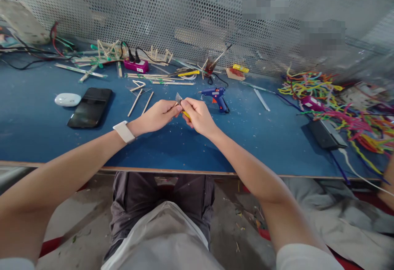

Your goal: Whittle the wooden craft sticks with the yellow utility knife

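My right hand [198, 116] is closed around a yellow utility knife [186, 115], its metal blade sticking out past the thumb and pointing away from me. Right beside it, my left hand [158, 116] pinches what looks like a thin wooden stick [176, 104], mostly hidden by the fingers, close to the blade. The two hands meet above the middle of the blue table. Two loose wooden sticks [134, 103] and a small glued stick frame [137, 85] lie just beyond my left hand. A blue hot glue gun [217, 95] rests beyond my right hand.
A black phone [90, 108] and a white oval case [67, 99] lie at the left. Behind are a purple power strip [136, 65] and another yellow cutter [188, 73]. Colourful pipe cleaners [310, 87] and a black box [326, 134] are at the right, near another person's arm.
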Tool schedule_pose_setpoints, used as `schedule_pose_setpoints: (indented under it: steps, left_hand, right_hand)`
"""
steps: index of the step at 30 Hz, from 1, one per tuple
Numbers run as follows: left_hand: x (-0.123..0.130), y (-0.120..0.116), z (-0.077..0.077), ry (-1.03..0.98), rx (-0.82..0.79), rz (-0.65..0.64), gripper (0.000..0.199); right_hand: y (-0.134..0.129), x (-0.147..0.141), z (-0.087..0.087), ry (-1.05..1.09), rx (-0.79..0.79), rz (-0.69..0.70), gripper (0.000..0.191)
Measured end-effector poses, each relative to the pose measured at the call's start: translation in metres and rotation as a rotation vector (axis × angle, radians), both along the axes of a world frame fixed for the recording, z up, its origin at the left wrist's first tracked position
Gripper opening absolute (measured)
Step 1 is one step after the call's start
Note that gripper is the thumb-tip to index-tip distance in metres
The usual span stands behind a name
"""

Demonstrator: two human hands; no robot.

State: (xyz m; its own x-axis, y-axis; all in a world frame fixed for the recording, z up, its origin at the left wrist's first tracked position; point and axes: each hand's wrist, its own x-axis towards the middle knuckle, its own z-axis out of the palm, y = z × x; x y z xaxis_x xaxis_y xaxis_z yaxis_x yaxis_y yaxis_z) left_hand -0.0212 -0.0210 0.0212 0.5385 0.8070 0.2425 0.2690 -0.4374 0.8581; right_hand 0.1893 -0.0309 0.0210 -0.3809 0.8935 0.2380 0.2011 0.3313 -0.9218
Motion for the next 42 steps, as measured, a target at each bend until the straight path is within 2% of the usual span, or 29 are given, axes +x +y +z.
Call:
schedule_pose_setpoints:
  steps: [5,11,16,20,26,30,42]
  left_hand:
    - [0.002,-0.001,-0.003,-0.079,-0.095,-0.022,0.059]
    - [0.004,-0.001,-0.007,-0.221,-0.325,-0.065,0.055]
    - [0.001,-0.002,-0.002,-0.195,-0.441,-0.132,0.048]
    - [-0.001,-0.002,0.001,-0.168,-0.466,-0.147,0.048]
    - [-0.004,0.000,0.000,-0.212,-0.512,-0.231,0.060]
    - [-0.006,0.001,0.000,-0.237,-0.533,-0.246,0.055]
    - [-0.006,0.002,0.001,-0.203,-0.483,-0.243,0.053]
  right_hand:
    - [-0.002,-0.002,-0.002,-0.005,0.022,-0.041,0.070]
    - [-0.001,-0.006,-0.004,0.042,0.029,-0.060,0.067]
    - [0.000,0.002,0.002,-0.062,0.081,-0.010,0.070]
    - [0.002,0.008,0.008,-0.084,0.052,0.066,0.066]
    - [0.001,0.010,0.012,-0.064,0.046,0.132,0.063]
    - [0.001,0.009,0.010,-0.039,0.019,0.153,0.060]
    - [-0.004,0.004,0.009,-0.010,0.011,0.090,0.064]
